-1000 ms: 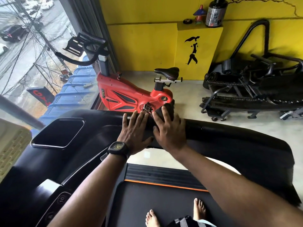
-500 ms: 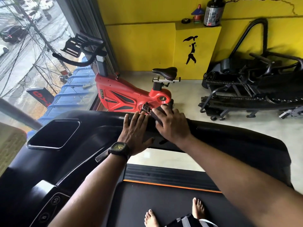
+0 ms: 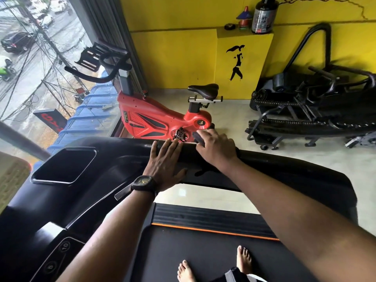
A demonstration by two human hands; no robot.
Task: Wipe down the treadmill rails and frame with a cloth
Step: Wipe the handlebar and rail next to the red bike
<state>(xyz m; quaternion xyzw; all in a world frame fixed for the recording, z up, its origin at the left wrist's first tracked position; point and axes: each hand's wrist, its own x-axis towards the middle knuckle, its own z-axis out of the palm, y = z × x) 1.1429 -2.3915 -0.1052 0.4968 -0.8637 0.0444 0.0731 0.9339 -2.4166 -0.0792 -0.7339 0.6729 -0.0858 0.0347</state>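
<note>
Head view, right hand [image 3: 216, 148] gripping cloth [image 3: 197, 137], treadmill rail [image 3: 284, 163] running left-right

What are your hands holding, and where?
Right hand grips a dark cloth, mostly hidden beneath it; left hand lies flat on the treadmill rail, holding nothing.

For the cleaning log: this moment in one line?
left hand: flat on treadmill rail | right hand: grips dark cloth on rail

left hand [image 3: 164, 165] beside right hand [image 3: 216, 150] on cloth [image 3: 197, 137] on rail [image 3: 284, 165], bike [image 3: 154, 121] behind.
</note>
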